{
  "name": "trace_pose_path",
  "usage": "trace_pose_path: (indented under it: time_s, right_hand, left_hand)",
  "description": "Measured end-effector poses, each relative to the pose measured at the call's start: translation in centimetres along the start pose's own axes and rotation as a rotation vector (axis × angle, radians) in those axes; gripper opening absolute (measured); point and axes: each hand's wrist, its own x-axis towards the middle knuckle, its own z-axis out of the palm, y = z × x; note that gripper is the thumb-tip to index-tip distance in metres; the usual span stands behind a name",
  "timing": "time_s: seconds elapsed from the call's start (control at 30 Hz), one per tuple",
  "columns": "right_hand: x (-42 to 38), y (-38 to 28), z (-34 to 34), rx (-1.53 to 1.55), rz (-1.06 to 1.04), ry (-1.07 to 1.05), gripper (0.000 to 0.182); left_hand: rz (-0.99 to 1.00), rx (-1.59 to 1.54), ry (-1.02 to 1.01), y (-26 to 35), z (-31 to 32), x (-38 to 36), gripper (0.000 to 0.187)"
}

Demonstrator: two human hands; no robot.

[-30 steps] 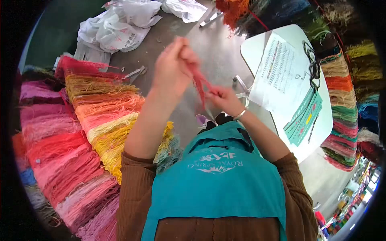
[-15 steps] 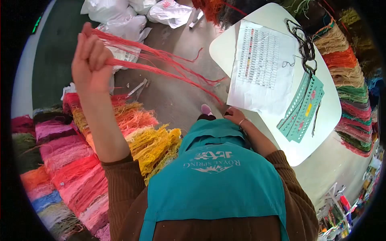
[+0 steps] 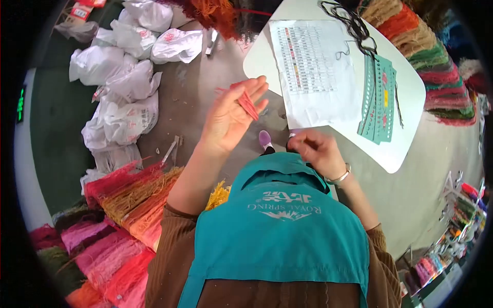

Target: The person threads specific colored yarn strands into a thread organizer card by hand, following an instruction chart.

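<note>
My left hand (image 3: 226,115) is raised over the floor in the middle, palm turned up and fingers partly stretched. A small bundle of red thread (image 3: 248,105) lies across its fingers, held near the thumb. My right hand (image 3: 319,152), with a band at the wrist, is in front of the teal apron (image 3: 282,241), close to the table's near edge. Its fingers are curled together, and what they hold, if anything, is hidden. The two hands are apart.
On the white table (image 3: 405,113) lie a printed chart (image 3: 321,77), green perforated cards (image 3: 377,102) and black cord (image 3: 354,31). Stuffed white bags (image 3: 128,118) stand at the left. Coloured yarn hanks lie at lower left (image 3: 115,256) and upper right (image 3: 431,56).
My left hand has come down and right, toward the middle; the long trailing red strands now show as a short bundle. My right hand has risen slightly and curled. The view has shifted.
</note>
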Motion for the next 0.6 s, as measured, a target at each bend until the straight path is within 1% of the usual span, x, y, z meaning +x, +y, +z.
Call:
trace_pose_path:
  time_s: [0.1,0.13,0.2,0.23,0.27,0.37,0.4,0.5,0.53,0.6]
  right_hand:
    - [0.8,-1.2,1.6,0.028,-0.116,0.255,0.01]
    - [1.1,-1.4,1.4,-0.216,-0.202,0.287,0.025]
    - [1.6,-2.7,0.6,-0.748,-0.495,0.412,0.042]
    - [1.8,-3.2,0.1,-1.021,-0.634,0.465,0.051]
    - [1.7,-2.8,-0.8,-1.173,-0.518,0.338,0.074]
    - [2.1,0.0,-2.5,-1.37,-0.389,0.309,0.08]
    - [2.6,1.1,-3.1,-1.378,-0.355,0.294,0.081]
    - [4.2,2.3,-3.0,-1.304,-0.421,0.346,0.078]
    - [4.8,2.3,-2.6,-1.27,-0.407,0.375,0.071]
    - [6.8,2.4,-1.9,-1.262,-0.371,0.47,0.065]
  left_hand:
    - [-0.092,0.057,0.066,-0.4,0.9,0.1,0.032]
    - [-0.09,0.037,0.021,-0.4,0.3,0.4,0.032]
    - [-0.085,-0.003,-0.065,-0.2,-2.5,1.2,0.033]
    - [-0.103,0.003,-0.064,-0.1,-3.3,1.6,0.031]
    - [-0.119,0.009,-0.061,0.0,-4.0,1.8,0.029]
    - [-0.217,0.036,-0.028,-1.4,-6.7,2.7,0.021]
    - [-0.259,0.048,-0.012,-1.7,-6.9,2.7,0.019]
    - [-0.227,0.066,0.093,-2.9,-5.8,2.9,0.015]
    - [-0.207,0.072,0.106,-3.0,-5.6,2.9,0.018]
    - [-0.2,0.073,-0.015,-2.3,-6.0,3.1,0.021]
